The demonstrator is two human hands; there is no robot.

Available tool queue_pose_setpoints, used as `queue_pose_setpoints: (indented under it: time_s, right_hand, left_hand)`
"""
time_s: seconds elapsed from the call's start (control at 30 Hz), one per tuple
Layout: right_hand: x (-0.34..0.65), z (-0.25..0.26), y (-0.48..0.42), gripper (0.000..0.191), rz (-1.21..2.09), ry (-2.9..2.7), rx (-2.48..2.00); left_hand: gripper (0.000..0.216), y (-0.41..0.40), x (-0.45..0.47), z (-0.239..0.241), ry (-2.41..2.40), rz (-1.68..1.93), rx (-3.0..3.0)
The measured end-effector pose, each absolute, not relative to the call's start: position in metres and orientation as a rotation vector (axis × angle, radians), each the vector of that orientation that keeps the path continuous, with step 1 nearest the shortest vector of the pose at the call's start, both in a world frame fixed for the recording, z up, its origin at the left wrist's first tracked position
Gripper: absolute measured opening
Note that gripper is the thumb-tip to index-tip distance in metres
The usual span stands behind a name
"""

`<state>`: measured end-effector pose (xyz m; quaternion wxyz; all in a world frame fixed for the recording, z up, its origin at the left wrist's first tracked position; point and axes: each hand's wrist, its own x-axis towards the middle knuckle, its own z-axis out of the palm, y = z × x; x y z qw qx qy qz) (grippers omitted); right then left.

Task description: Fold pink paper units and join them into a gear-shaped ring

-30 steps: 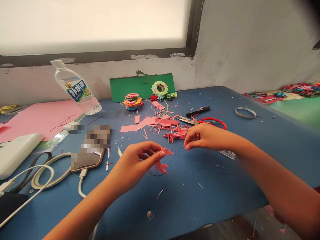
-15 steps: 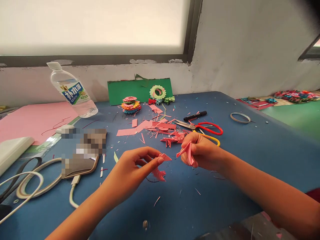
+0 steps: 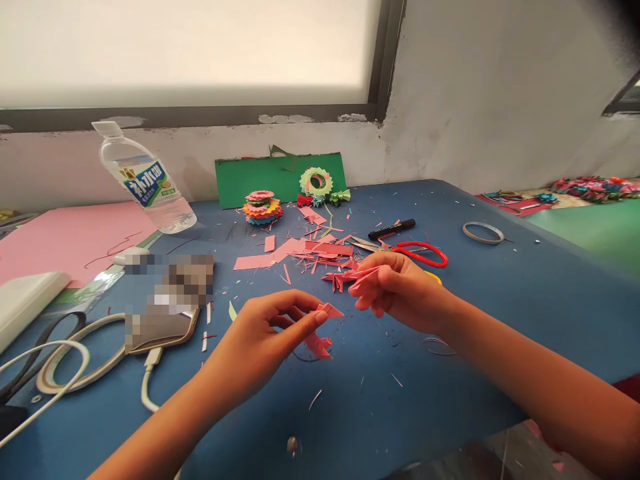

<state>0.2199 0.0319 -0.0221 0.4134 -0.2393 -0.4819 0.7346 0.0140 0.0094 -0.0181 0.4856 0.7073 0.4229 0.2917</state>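
Thumb and forefinger of my left hand [image 3: 275, 337] pinch a small pink folded paper piece [image 3: 331, 310], its point turned right. Below those fingers shows another pink folded paper [image 3: 319, 345]; I cannot tell whether it is held or lies on the table. A little to the right and higher, my right hand [image 3: 407, 290] grips a second folded piece of pink paper [image 3: 364, 279], seen nearly edge-on. The two hands are apart. Just behind the right hand lie pink folded pieces [image 3: 339, 280] and the red-and-yellow-handled scissors [image 3: 425, 253], partly hidden.
Pink paper scraps [image 3: 295, 250] and a black marker [image 3: 391, 229] lie mid-table. Farther back are stacked paper rings [image 3: 263, 208], a pale green paper ring [image 3: 316, 181] and a green board [image 3: 250, 180]. A bottle [image 3: 150, 183], phone [image 3: 173, 313] and cable [image 3: 146, 387] occupy the left; a tape ring [image 3: 483, 233] the right.
My right hand has risen slightly and turned, so its pink folded piece went from an open V shape to nearly edge-on. My left hand has hardly moved.
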Motion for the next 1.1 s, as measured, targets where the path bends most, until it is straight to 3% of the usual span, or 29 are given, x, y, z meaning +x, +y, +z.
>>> queue_pose_setpoints:
  time_s: [0.3, 0.47, 1.1]
  right_hand:
    - [0.219, -0.021, 0.029, 0.02, 1.931, -1.373, -0.544]
    - [0.215, -0.018, 0.026, 0.009, 1.852, -1.464, -0.67]
    - [0.201, -0.025, 0.009, 0.006, 1.565, -1.731, -0.871]
  left_hand:
    - [0.023, 0.012, 0.013, -0.022, 1.16, 0.624, 1.922]
    - [0.02, 0.014, 0.012, -0.025, 1.222, 0.796, 2.075]
    - [0.017, 0.006, 0.018, -0.027, 1.133, 0.844, 1.617]
